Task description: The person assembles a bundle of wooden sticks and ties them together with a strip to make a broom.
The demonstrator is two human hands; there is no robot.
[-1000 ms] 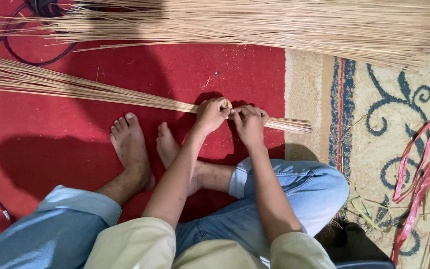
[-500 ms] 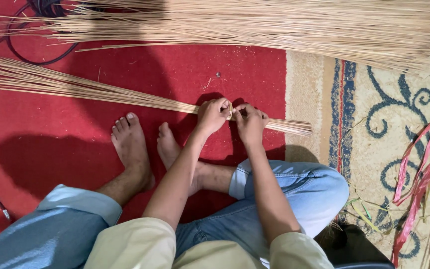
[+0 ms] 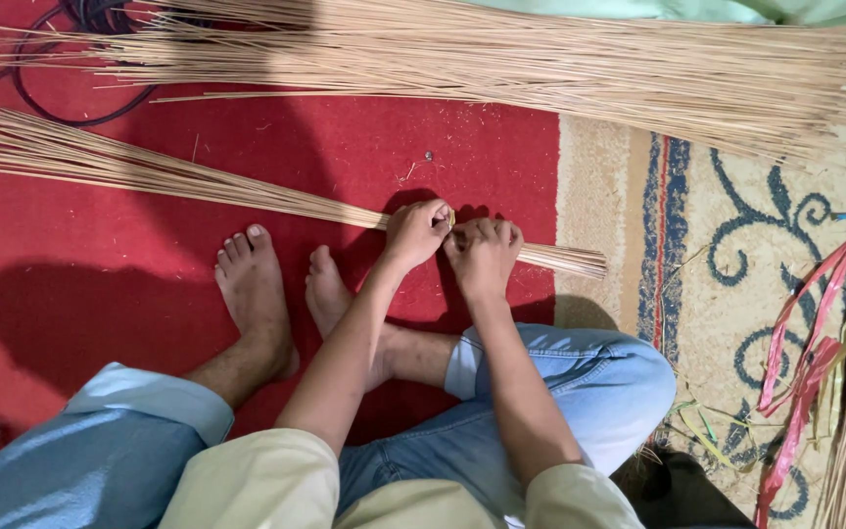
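I'm seeing my left hand (image 3: 416, 233) and right hand (image 3: 483, 257) both closing tightly around the bundle of thin sticks (image 3: 149, 171), pinching a yellowish band (image 3: 451, 216) between them. Since a moment ago, the right hand's fingers are curling lower over the bundle.

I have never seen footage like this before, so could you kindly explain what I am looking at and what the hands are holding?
There is no machine here: a camera worn on a seated person's head looks down at their bare feet and two bare hands. The left hand and right hand both grip a thin bundle of pale sticks near its narrow end, with something small and yellowish between the hands, too small to identify. The bundle lies across a red carpet. A larger pile of sticks lies beyond, red plastic strips lie at the right, and a black cable runs at the upper left.
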